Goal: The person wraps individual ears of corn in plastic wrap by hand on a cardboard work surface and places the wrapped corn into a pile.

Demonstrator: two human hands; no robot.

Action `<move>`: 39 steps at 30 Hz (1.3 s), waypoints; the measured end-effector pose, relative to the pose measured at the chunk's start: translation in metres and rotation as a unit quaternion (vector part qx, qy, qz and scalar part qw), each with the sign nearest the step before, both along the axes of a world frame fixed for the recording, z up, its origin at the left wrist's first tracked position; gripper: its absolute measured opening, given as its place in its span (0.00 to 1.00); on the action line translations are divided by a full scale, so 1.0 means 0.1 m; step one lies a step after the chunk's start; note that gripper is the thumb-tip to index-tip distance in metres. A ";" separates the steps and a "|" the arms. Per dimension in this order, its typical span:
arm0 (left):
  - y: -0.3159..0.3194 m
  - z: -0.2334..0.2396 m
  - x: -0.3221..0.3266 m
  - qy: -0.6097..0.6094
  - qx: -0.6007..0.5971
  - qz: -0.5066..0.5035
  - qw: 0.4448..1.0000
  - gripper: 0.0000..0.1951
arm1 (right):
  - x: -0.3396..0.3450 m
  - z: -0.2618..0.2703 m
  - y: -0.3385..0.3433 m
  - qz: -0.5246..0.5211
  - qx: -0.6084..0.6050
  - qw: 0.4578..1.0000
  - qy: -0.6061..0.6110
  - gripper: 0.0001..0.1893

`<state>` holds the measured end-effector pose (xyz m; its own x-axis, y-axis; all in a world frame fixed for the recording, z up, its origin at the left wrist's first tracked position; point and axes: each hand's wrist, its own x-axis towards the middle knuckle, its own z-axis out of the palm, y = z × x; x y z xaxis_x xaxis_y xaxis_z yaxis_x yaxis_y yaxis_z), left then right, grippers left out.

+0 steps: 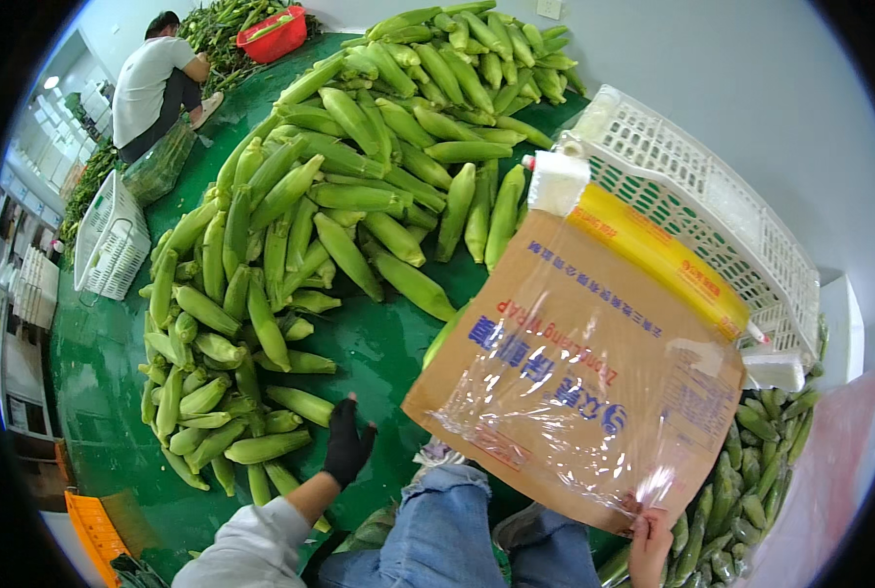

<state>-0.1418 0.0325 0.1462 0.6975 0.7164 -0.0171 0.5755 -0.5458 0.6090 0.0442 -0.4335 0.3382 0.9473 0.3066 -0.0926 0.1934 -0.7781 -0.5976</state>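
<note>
My left hand, in a black glove with bare fingertips, is over the green floor with its fingers apart. It is beside the end of an ear of corn in its husk; whether they touch is hard to tell. My right hand, bare, pinches the edge of clear plastic film at the lower corner of a brown cardboard sheet. The film lies stretched and shiny across the printed cardboard. At its far edge is a yellow film roll.
A large pile of husked-on corn curves around the left and far side. White plastic crates stand behind the roll. Wrapped corn lies at right. A person squats far left near a red basin and a white basket.
</note>
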 end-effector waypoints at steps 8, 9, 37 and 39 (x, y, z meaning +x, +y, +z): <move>1.43 -1.13 0.79 -0.028 -0.131 0.612 0.779 0.41 | 0.11 0.05 -0.15 -0.021 -0.001 0.999 0.045 0.08; 1.12 -1.15 1.15 0.012 -0.127 0.611 0.781 0.41 | 0.12 0.14 -0.22 -0.048 -0.013 0.997 0.051 0.08; -1.23 2.25 2.66 -0.165 0.071 -0.666 0.724 0.35 | 0.13 0.24 -0.09 0.033 -0.005 0.996 -0.081 0.04; -1.35 2.11 2.82 -0.130 0.057 -0.687 0.713 0.34 | 0.11 0.38 -0.22 -0.027 0.157 0.987 -0.032 0.05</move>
